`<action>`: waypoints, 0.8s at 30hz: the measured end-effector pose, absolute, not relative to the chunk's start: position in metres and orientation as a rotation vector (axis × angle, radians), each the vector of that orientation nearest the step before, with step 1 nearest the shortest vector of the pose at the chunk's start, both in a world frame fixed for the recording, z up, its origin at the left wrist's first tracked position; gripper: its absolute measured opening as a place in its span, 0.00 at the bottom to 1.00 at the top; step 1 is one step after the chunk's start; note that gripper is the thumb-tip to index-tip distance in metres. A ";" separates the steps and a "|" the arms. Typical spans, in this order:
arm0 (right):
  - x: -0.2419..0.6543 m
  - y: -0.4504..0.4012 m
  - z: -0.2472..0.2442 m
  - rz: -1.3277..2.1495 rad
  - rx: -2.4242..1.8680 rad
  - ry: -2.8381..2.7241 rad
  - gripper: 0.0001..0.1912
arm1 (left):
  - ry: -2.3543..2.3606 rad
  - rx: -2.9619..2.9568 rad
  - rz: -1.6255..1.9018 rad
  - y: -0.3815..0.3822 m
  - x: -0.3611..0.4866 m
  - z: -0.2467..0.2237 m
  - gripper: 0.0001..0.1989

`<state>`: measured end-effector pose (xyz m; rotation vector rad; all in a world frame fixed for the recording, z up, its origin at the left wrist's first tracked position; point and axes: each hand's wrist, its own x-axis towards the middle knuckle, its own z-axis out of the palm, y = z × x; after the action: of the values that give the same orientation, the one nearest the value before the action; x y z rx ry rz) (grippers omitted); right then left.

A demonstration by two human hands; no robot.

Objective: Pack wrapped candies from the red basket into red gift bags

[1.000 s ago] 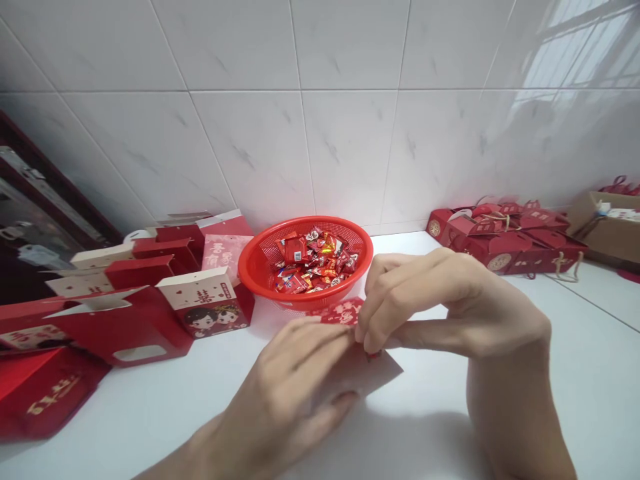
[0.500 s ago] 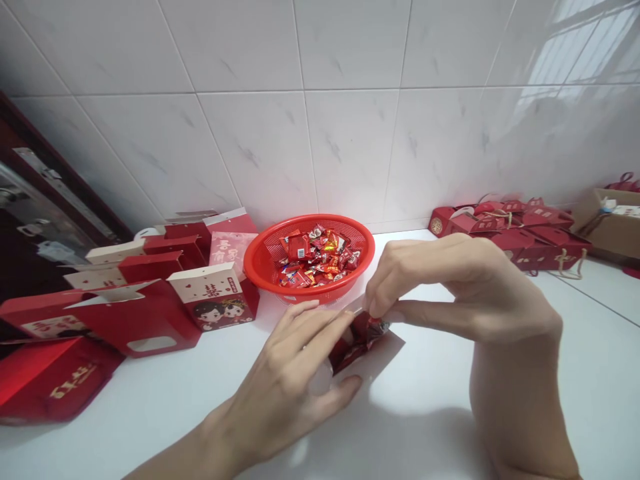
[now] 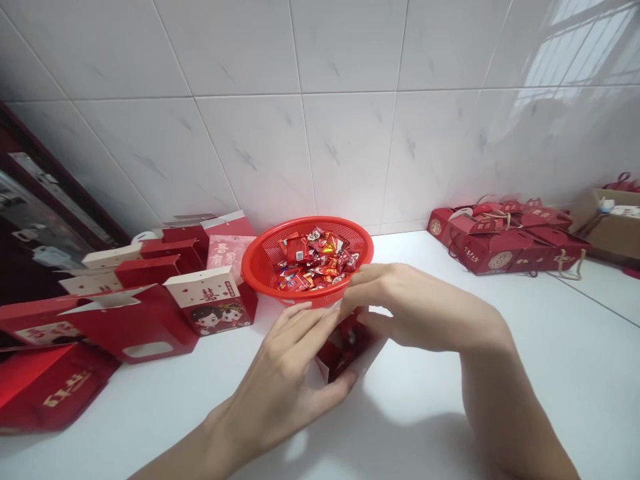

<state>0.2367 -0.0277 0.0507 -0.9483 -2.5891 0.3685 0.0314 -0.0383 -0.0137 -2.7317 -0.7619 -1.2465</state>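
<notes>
Reaching in from the lower left with the left hand point(image 3: 283, 370), back of the hand turned up, fingers long and nearly straight along the far side of a small box point(image 3: 371, 351), thumb laid against the near side — gripping the box between fingers and thumb. Coming from the lower right with the right hand point(image 3: 425, 310), wrist bent, back of the hand up, fingers arched over the open mouth of the box. Cannot tell whether pinching anything there, with fingertips so close to the left hand's.

Counted: one small box between the hands; one red basket point(image 3: 255, 270), filled with wrapped candies point(image 3: 325, 261) too heaped to number. At left, at least eight upright boxes, including one cartoon-couple box point(image 3: 215, 308), one pink box point(image 3: 227, 252), one red box with a pale oval point(image 3: 130, 327) and one gold-lettered box point(image 3: 45, 393). At right, several dark red boxes point(image 3: 505, 257) with cord handles, overlapping, hard to count; beside them, one brown carton point(image 3: 607, 230).

Small box: open, deep red inside, plain and pale on the near outer wall, with shadowed reddish contents. Located just in front of the basket, over the white table point(image 3: 530, 313) — resting on it or slightly raised, impossible to tell.
</notes>
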 end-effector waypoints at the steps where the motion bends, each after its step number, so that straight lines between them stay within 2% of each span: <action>1: 0.236 -0.028 0.051 0.358 -0.966 -2.592 0.14 | -0.759 -2.731 -1.239 -0.038 0.031 -0.015 0.18; 9: 0.244 -0.031 0.056 0.340 -0.985 -2.553 0.10 | -0.735 -2.862 -1.175 -0.035 0.023 -0.022 0.30; 15: 0.256 -0.041 0.063 0.355 -0.824 -2.481 0.07 | -0.660 -2.809 -1.239 -0.034 0.016 -0.012 0.28; 20: 0.261 -0.043 0.063 0.241 -0.899 -2.397 0.09 | -1.150 -3.011 -1.247 -0.016 0.010 -0.011 0.24; 24: 0.264 -0.029 0.058 0.264 -0.971 -2.393 0.19 | -1.465 -3.069 -1.301 -0.003 0.007 -0.015 0.21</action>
<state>0.2637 -0.0287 0.0580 -0.9711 -2.3933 0.2642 0.0068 -0.0031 -0.0149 -3.0688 -1.4651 -1.3007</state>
